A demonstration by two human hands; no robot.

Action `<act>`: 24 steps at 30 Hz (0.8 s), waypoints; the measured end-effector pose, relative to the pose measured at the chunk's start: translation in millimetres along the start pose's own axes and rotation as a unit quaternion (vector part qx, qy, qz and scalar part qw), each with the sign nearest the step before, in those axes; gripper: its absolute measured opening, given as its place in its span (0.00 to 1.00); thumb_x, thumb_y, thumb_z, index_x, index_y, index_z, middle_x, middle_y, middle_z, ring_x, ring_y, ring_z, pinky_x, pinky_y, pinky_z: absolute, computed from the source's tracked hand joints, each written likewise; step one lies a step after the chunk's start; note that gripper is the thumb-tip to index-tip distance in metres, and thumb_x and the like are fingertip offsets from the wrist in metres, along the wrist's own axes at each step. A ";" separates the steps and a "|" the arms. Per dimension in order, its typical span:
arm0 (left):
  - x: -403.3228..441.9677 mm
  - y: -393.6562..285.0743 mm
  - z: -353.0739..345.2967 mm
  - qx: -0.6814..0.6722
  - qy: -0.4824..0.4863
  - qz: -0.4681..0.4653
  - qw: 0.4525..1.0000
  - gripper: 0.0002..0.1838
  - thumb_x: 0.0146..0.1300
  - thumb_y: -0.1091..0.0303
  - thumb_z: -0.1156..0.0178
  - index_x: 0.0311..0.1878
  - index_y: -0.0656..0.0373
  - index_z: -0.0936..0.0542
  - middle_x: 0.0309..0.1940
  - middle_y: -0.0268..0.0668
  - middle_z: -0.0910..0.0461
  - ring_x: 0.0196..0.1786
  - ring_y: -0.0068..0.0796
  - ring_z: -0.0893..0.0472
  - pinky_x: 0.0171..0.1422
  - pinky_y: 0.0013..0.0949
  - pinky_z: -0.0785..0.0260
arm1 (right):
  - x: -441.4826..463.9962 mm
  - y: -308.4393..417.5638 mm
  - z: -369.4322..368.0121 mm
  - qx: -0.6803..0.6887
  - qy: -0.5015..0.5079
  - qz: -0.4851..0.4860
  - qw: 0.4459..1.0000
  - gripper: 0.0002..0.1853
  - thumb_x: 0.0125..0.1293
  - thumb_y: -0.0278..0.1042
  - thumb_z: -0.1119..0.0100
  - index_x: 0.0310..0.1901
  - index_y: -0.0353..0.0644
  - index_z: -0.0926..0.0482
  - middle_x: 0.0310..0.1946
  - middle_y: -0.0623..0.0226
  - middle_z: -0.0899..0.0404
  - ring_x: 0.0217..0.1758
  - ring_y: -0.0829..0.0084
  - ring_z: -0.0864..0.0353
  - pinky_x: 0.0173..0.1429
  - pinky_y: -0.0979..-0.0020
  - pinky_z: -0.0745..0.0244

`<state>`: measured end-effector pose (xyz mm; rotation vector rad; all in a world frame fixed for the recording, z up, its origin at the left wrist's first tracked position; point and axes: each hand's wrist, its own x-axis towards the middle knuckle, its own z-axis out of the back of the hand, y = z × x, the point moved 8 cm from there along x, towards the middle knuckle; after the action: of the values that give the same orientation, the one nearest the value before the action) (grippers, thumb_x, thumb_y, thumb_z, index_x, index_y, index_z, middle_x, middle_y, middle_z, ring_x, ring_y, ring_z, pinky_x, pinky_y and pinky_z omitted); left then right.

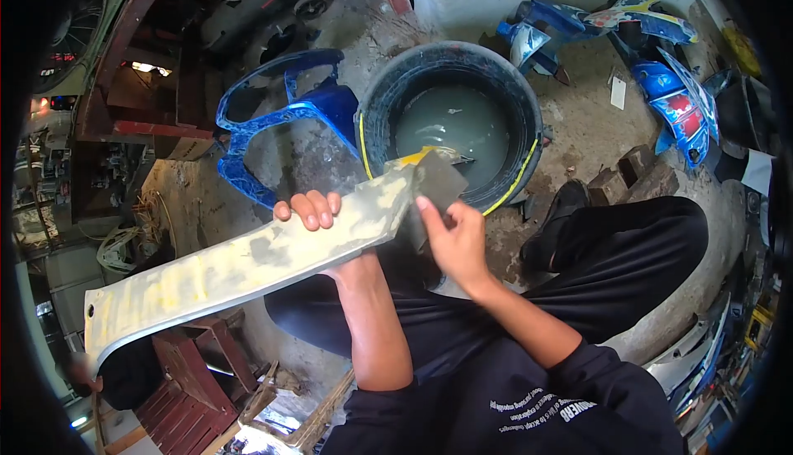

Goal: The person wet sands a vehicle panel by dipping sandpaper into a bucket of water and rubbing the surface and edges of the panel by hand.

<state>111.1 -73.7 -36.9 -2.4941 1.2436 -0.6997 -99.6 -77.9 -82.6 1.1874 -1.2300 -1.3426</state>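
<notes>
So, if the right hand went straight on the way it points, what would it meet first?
Beyond the grey sheet at its thumb, the right hand would probably meet the long panel first, though depth is unclear.

My left hand [311, 209], mostly hidden behind the panel [223, 269].
Only its fingers and wrist show; panel and grey sheet [442, 179] cover some of the bucket [514, 96]'s near rim, and the bottom edge cuts off my shirt [537, 432].
</notes>
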 end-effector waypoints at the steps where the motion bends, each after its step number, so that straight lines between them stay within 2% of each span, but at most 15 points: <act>1: 2.0 0.8 -0.2 -0.005 0.006 0.002 1.000 0.17 0.77 0.48 0.46 0.47 0.53 0.24 0.27 0.31 0.29 0.33 0.27 0.26 0.47 0.35 0.30 | -3.2 3.2 -2.6 0.010 -0.011 0.012 1.000 0.17 0.72 0.34 0.34 0.28 0.28 0.19 0.19 0.55 0.20 0.22 0.78 0.29 0.28 0.64 0.33; 2: 4.2 1.2 -1.3 -0.009 0.014 0.005 1.000 0.17 0.77 0.49 0.46 0.48 0.53 0.24 0.27 0.31 0.29 0.33 0.27 0.26 0.47 0.35 0.30 | -4.6 6.0 -3.3 0.022 -0.023 0.024 0.999 0.17 0.72 0.34 0.35 0.30 0.28 0.18 0.19 0.55 0.20 0.22 0.79 0.29 0.28 0.64 0.33; 5: 5.3 1.5 -8.6 -0.006 0.020 -0.005 1.000 0.15 0.78 0.51 0.47 0.48 0.53 0.25 0.27 0.31 0.29 0.32 0.26 0.27 0.47 0.35 0.30 | 28.6 -39.0 6.5 -0.100 -0.008 -0.105 0.989 0.20 0.74 0.38 0.37 0.29 0.27 0.19 0.19 0.54 0.20 0.22 0.79 0.30 0.28 0.63 0.33; 7: 5.6 0.9 -5.1 -0.006 0.015 -0.008 1.000 0.16 0.78 0.50 0.47 0.47 0.53 0.25 0.27 0.31 0.29 0.32 0.26 0.27 0.46 0.35 0.30 | 24.3 -37.4 4.6 -0.073 -0.002 -0.071 0.995 0.18 0.72 0.36 0.35 0.30 0.27 0.18 0.20 0.55 0.19 0.24 0.78 0.27 0.30 0.64 0.31; 9: 0.8 -0.7 0.9 -0.004 -0.002 -0.007 1.000 0.16 0.78 0.49 0.47 0.47 0.53 0.25 0.27 0.31 0.29 0.32 0.26 0.27 0.46 0.35 0.30 | -2.9 -0.6 -2.3 0.008 0.019 -0.029 0.999 0.13 0.71 0.33 0.33 0.34 0.28 0.16 0.23 0.54 0.16 0.27 0.77 0.22 0.34 0.65 0.28; 10: 1.1 -0.1 1.7 -0.006 -0.004 -0.003 1.000 0.16 0.78 0.49 0.47 0.47 0.53 0.25 0.27 0.31 0.29 0.32 0.26 0.27 0.46 0.35 0.30 | -9.0 22.1 -2.7 0.019 -0.030 0.091 0.995 0.12 0.70 0.32 0.33 0.35 0.29 0.15 0.24 0.54 0.16 0.27 0.75 0.21 0.36 0.66 0.27; 12: 5.1 1.1 -1.7 -0.007 0.000 -0.002 1.000 0.17 0.77 0.49 0.47 0.47 0.53 0.25 0.27 0.31 0.29 0.32 0.26 0.27 0.46 0.35 0.30 | -3.9 -3.7 -4.1 0.004 0.029 -0.023 0.999 0.12 0.70 0.32 0.33 0.34 0.28 0.15 0.23 0.54 0.17 0.26 0.73 0.21 0.35 0.66 0.27; 14: 5.6 0.7 -6.5 -0.006 0.002 -0.012 1.000 0.17 0.78 0.49 0.47 0.47 0.53 0.25 0.27 0.31 0.29 0.32 0.27 0.27 0.46 0.35 0.30 | 25.6 -41.1 5.6 -0.112 0.020 -0.115 0.987 0.13 0.70 0.32 0.33 0.34 0.28 0.16 0.22 0.54 0.17 0.25 0.71 0.22 0.35 0.66 0.28; 15: 5.1 -1.2 -5.2 -0.006 0.004 -0.013 1.000 0.17 0.78 0.49 0.47 0.47 0.53 0.25 0.27 0.31 0.29 0.32 0.27 0.27 0.46 0.35 0.30 | 33.7 -75.9 4.7 -0.097 -0.008 -0.074 0.992 0.17 0.72 0.33 0.33 0.29 0.28 0.18 0.19 0.69 0.22 0.24 0.85 0.32 0.27 0.71 0.36; 16: 4.7 -1.0 -1.5 -0.009 0.008 -0.010 1.000 0.17 0.78 0.48 0.47 0.47 0.53 0.25 0.27 0.31 0.29 0.32 0.27 0.27 0.46 0.35 0.30 | 33.2 -62.1 6.2 -0.096 -0.010 -0.069 0.993 0.17 0.72 0.33 0.33 0.29 0.28 0.18 0.19 0.69 0.22 0.24 0.85 0.32 0.27 0.71 0.36; 18: 2.9 -1.2 2.2 -0.009 0.006 -0.007 1.000 0.17 0.77 0.48 0.47 0.47 0.53 0.25 0.27 0.31 0.30 0.32 0.27 0.27 0.46 0.35 0.30 | 14.7 -8.1 1.5 -0.045 0.019 0.014 0.999 0.15 0.72 0.33 0.33 0.31 0.27 0.17 0.21 0.68 0.19 0.26 0.85 0.30 0.29 0.72 0.34; 19: 0.7 -1.1 2.5 -0.010 -0.003 -0.003 1.000 0.18 0.77 0.47 0.47 0.48 0.53 0.25 0.27 0.31 0.30 0.32 0.27 0.27 0.46 0.34 0.30 | 5.3 -1.2 -4.9 0.047 0.009 0.042 0.998 0.14 0.72 0.32 0.34 0.33 0.27 0.16 0.23 0.66 0.18 0.29 0.84 0.27 0.33 0.73 0.31; 20: 3.0 0.7 1.5 -0.013 -0.006 -0.004 1.000 0.19 0.77 0.46 0.47 0.48 0.53 0.25 0.27 0.31 0.30 0.32 0.27 0.27 0.46 0.34 0.30 | 1.3 18.1 -1.3 0.002 0.009 0.096 0.995 0.13 0.72 0.32 0.34 0.35 0.28 0.15 0.24 0.65 0.17 0.31 0.85 0.26 0.35 0.73 0.29; 22: 4.4 3.0 -3.0 -0.012 -0.001 -0.009 1.000 0.19 0.77 0.46 0.47 0.48 0.53 0.25 0.27 0.31 0.30 0.32 0.27 0.27 0.46 0.34 0.30 | 13.5 -15.0 0.9 -0.041 0.044 0.042 0.997 0.14 0.72 0.33 0.34 0.33 0.28 0.16 0.22 0.64 0.17 0.28 0.84 0.26 0.32 0.71 0.30; 24: 2.4 0.7 -4.7 -0.010 0.004 -0.011 1.000 0.19 0.76 0.46 0.46 0.48 0.53 0.25 0.27 0.31 0.30 0.32 0.27 0.27 0.46 0.34 0.30 | 37.4 -44.0 10.2 -0.134 0.004 -0.015 0.991 0.19 0.73 0.36 0.35 0.28 0.28 0.20 0.18 0.66 0.21 0.22 0.83 0.31 0.26 0.68 0.35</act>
<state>109.3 -76.1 -32.5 -2.5278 1.2327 -0.7064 -114.5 -111.2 -128.5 1.0223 -0.9917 -1.4735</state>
